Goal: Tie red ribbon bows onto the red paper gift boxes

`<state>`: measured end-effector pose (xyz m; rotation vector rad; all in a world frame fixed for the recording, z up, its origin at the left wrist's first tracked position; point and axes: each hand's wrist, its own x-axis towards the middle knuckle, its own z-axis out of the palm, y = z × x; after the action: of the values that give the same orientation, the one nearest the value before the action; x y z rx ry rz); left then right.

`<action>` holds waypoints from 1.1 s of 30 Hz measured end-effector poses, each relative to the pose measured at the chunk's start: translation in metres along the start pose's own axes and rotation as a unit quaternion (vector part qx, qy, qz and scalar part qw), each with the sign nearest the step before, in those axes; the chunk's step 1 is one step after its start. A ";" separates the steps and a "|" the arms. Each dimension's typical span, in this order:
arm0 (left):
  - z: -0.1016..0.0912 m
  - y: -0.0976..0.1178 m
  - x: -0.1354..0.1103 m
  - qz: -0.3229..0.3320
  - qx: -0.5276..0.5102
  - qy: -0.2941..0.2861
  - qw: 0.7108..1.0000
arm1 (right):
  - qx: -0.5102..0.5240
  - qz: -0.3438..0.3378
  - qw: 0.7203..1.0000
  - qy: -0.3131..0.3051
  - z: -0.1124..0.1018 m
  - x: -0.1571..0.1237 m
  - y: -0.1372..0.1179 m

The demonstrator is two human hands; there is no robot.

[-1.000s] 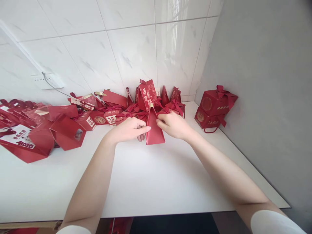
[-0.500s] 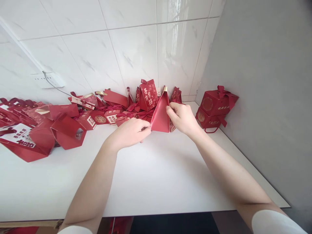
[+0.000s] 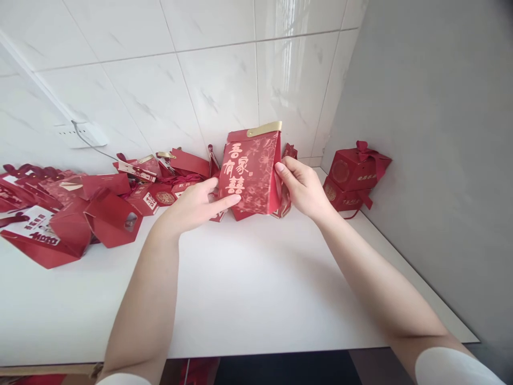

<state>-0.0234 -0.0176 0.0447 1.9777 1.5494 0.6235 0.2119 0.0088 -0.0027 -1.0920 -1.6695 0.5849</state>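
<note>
A red paper gift box (image 3: 256, 171) with pale gold characters, a flower print and a gold strap along its top is held up in front of me, its printed face towards me. My left hand (image 3: 200, 206) grips its lower left side, thumb across the front and the other fingers behind. On the right edge, my right hand (image 3: 300, 184) pinches the side panel between thumb and fingers. The box hides part of the pile of red boxes behind it.
Several red gift boxes (image 3: 150, 199) line the tiled wall. Larger open red boxes (image 3: 112, 216) lie at the left of the white table (image 3: 256, 299). Two ribboned boxes (image 3: 356, 168) are stacked by the grey panel at right. A cable runs from the wall socket (image 3: 82, 133).
The box has turned from its plain side to its printed front, facing me. My left hand has shifted left and opened its grip around the box's left side; my right hand stays near its right edge.
</note>
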 end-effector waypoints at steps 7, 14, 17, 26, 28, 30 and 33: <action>-0.004 0.002 -0.003 0.028 -0.048 -0.068 0.996 | 0.093 0.073 0.989 -0.089 0.004 0.005 0.013; -0.003 0.000 -0.003 0.038 -0.013 -0.095 0.995 | 0.062 0.094 0.989 -0.094 0.006 0.007 0.014; -0.003 0.001 -0.003 0.043 -0.012 -0.102 0.994 | 0.037 0.084 0.991 -0.093 0.008 0.006 0.017; -0.007 -0.009 0.002 -0.020 0.081 -0.110 0.990 | -0.008 0.038 0.982 -0.183 -0.007 -0.001 0.000; -0.002 -0.012 0.004 -0.034 0.118 -0.129 0.984 | -0.046 0.019 0.970 -0.240 -0.007 -0.006 -0.006; 0.006 -0.014 0.006 -0.036 0.138 -0.167 0.976 | -0.091 -0.010 0.959 -0.267 -0.003 -0.010 -0.011; 0.019 -0.012 0.007 -0.022 0.124 -0.206 0.970 | -0.141 -0.056 0.957 -0.249 0.007 -0.015 -0.015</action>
<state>-0.0182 -0.0109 0.0227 2.0803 1.4553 -0.0098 0.2011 -0.0105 -0.0008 -1.0980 -2.2940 0.5910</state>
